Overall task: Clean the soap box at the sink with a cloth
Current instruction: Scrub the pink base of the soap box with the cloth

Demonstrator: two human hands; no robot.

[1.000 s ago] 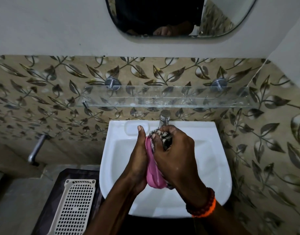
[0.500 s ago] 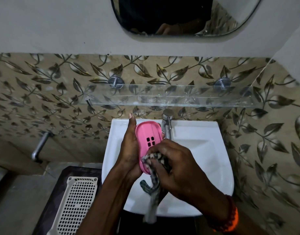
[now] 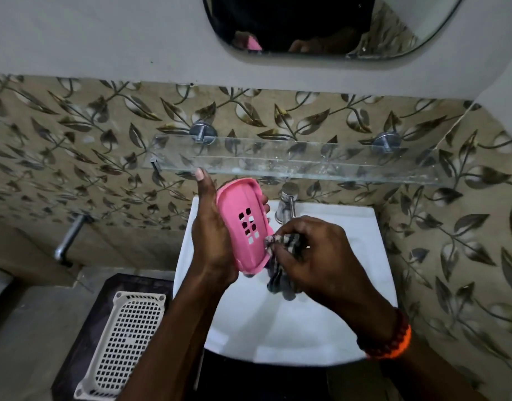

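A single wide-angle view comes from the person's head, looking forward and steeply down over a white sink (image 3: 364,285) set against a leaf-patterned wall. It sits close: both forearms reach in from the bottom edge and fill the middle. A glass shelf (image 3: 307,166) crosses above, and a mirror's (image 3: 422,24) lower edge shows at the top.

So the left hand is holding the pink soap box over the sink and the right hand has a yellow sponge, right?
Not quite. The head view shows the right hand holding a dark checked cloth, not a yellow sponge. The rest is right: the left hand holds the pink soap box over the sink.
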